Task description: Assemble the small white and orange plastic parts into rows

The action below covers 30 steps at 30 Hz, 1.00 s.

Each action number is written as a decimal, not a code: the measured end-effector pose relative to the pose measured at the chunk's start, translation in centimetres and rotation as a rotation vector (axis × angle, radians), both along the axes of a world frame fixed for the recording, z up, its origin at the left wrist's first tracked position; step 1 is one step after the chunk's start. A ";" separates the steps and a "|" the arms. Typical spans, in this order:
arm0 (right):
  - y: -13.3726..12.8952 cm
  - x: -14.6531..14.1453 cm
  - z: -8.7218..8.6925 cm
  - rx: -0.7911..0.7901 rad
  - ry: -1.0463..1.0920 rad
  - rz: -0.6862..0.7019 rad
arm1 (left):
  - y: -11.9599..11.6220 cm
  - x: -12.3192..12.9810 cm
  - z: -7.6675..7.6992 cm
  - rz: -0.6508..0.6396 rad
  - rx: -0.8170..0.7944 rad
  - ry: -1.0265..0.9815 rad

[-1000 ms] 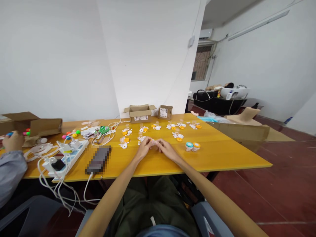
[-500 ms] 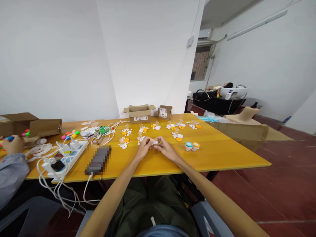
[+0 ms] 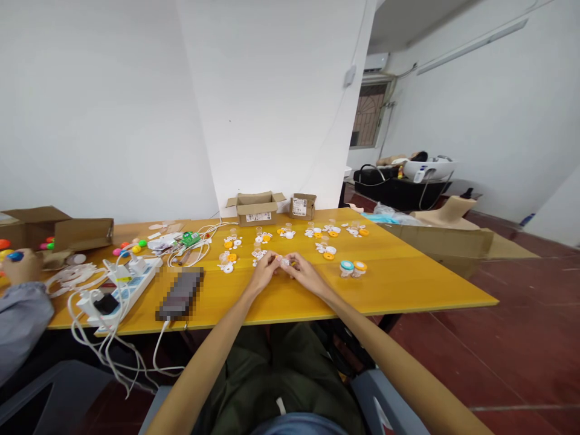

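Observation:
My left hand (image 3: 263, 273) and my right hand (image 3: 305, 273) meet above the front middle of the wooden table. Between their fingertips is a small white plastic part (image 3: 284, 262), pinched from both sides; its finer shape is too small to make out. Behind the hands lie groups of orange rings (image 3: 264, 239), white discs (image 3: 331, 250) and clear cups (image 3: 259, 231). To the right of my right hand stand two small clear jars, one with a teal lid (image 3: 347, 265) and one with an orange lid (image 3: 360, 266).
Two cardboard boxes (image 3: 257, 212) stand by the wall. On the left are a dark pixelated device (image 3: 180, 294), a white power strip (image 3: 129, 296) with tangled cables, and a green circuit board (image 3: 191, 239). A co-worker's hand (image 3: 25, 267) holds something blue at the far left.
My fingers have shifted slightly around the small white part, and it has turned a little. The co-worker's hand at the far left has moved slightly.

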State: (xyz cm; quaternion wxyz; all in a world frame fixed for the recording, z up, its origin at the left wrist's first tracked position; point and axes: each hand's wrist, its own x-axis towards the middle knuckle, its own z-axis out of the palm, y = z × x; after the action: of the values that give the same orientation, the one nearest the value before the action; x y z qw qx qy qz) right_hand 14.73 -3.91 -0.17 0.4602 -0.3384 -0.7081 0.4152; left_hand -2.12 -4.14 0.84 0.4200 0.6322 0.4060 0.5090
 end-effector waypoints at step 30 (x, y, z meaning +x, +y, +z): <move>0.0 0.1 0.0 0.058 -0.028 -0.049 | -0.3 0.0 0.4 0.028 -0.031 0.031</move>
State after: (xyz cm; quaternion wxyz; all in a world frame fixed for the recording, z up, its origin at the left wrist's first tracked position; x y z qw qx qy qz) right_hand 14.78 -3.90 -0.18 0.4701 -0.3478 -0.7176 0.3782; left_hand -2.08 -4.42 1.24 0.4164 0.6277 0.4289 0.4987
